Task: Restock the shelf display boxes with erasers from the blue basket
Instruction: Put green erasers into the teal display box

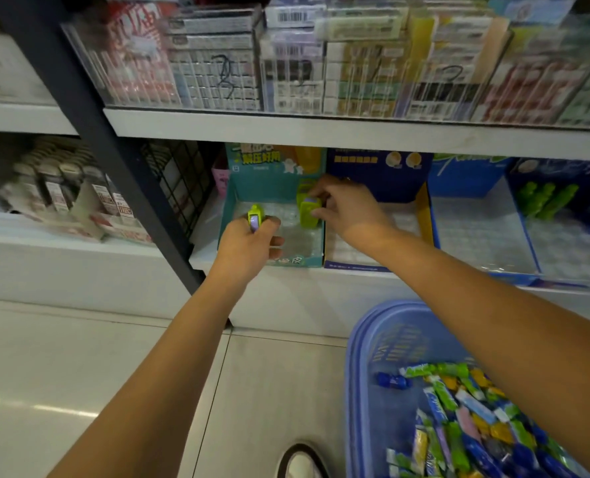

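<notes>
A teal display box [238, 205] stands on the lower shelf, its clear tray nearly bare. My left hand [248, 246] grips a green and purple eraser [255, 217] over the box's left side. My right hand [345, 208] pinches a second green and purple eraser [306, 210] at the box's right back corner. The blue basket [366, 343] sits on the floor at the lower right, holding several wrapped erasers [459, 419] in green, blue, yellow and pink.
To the right stand a dark blue display box [383, 174] and further blue boxes, one with green erasers [545, 201]. A black shelf post [114, 160] runs diagonally at the left. The upper shelf [321, 129] overhangs. My shoe [300, 464] is on the tiled floor.
</notes>
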{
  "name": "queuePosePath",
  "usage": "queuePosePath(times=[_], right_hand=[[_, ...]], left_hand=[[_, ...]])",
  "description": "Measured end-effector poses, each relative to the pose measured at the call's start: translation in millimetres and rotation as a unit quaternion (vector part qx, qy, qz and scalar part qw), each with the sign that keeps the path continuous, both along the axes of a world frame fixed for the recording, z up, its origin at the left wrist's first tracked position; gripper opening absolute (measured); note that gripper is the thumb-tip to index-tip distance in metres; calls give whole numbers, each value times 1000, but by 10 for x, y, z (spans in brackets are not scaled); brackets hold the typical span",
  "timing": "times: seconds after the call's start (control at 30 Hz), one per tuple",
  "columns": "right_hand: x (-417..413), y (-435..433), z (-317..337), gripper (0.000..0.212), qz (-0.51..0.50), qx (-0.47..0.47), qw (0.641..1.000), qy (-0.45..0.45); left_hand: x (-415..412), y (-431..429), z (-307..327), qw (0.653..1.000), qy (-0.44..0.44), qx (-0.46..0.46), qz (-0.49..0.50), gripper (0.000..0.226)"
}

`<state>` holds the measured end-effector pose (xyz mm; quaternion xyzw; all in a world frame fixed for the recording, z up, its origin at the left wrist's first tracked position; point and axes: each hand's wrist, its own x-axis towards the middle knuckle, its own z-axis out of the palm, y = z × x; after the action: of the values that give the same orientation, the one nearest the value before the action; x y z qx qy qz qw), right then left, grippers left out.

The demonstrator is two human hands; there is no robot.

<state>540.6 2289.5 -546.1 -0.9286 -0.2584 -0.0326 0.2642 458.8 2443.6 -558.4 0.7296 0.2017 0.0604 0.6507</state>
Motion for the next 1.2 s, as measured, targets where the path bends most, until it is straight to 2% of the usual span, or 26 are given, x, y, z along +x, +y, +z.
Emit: queuePosePath(times=[0.13,0.2,0.27,0.33,0.43,0.5,0.53,0.57,0.6,0.63,0.67,0.7,0.8,0.83,0.9,0.97,1.07,1.1,1.13,1.2], right_hand=[[38,32,21,31,-8,-56,998,-23],[28,82,44,29,0,-67,997,-35],[20,123,57,23,11,-50,998,-34],[-2,156,83,26,26,-78,996,-45],[-77,91,146,29,29,-85,996,-19],[-220,15,155,35,30,-37,998,-46],[-305,-15,135,38,22,33,999,-35],[-393,-26,133,39,9,132,991,30],[-476,-24,162,39,3,244,960,135],[-528,-20,193,37,0,340,911,232],[-545,-22,213,33,-2,395,873,285],[-547,-22,239,30,-6,411,861,299],[-503,-11,333,30,-25,414,865,283],[-488,-13,355,30,-33,409,864,292],[-433,-37,394,32,-59,395,849,346],[-377,-64,424,34,-70,397,810,426],[-274,-59,467,13,-89,429,769,465],[-232,-43,477,6,-98,433,773,453],[-190,-32,478,3,-106,422,794,425],[-113,-20,440,8,-106,341,882,309]], left_hand=[[-10,-9,48,999,-9,-45,4,18],[-25,1,98,996,-8,-89,13,28],[-34,22,144,997,5,-66,26,43],[-45,21,177,998,-2,-52,26,50],[-76,-38,224,988,-37,-147,6,39],[-108,-74,262,980,-50,-192,1,24],[-125,-87,270,976,-59,-209,-5,18],[-140,-95,270,973,-70,-221,-17,17],[-154,-111,270,969,-82,-229,-33,19],[-165,-136,273,967,-94,-231,-48,19],[-175,-166,282,966,-103,-230,-60,19],[-182,-191,289,964,-112,-233,-65,18],[-183,-199,309,960,-126,-242,-66,20],[-180,-186,300,963,-134,-223,-64,21],[-185,-172,269,977,-165,-129,-49,26],[-202,-182,249,978,-203,-22,-41,33],[-225,-207,199,962,-233,130,-59,41],[-234,-215,185,957,-229,164,-63,43],[-246,-227,174,956,-221,182,-69,44],[-271,-256,146,946,-192,245,-86,46]])
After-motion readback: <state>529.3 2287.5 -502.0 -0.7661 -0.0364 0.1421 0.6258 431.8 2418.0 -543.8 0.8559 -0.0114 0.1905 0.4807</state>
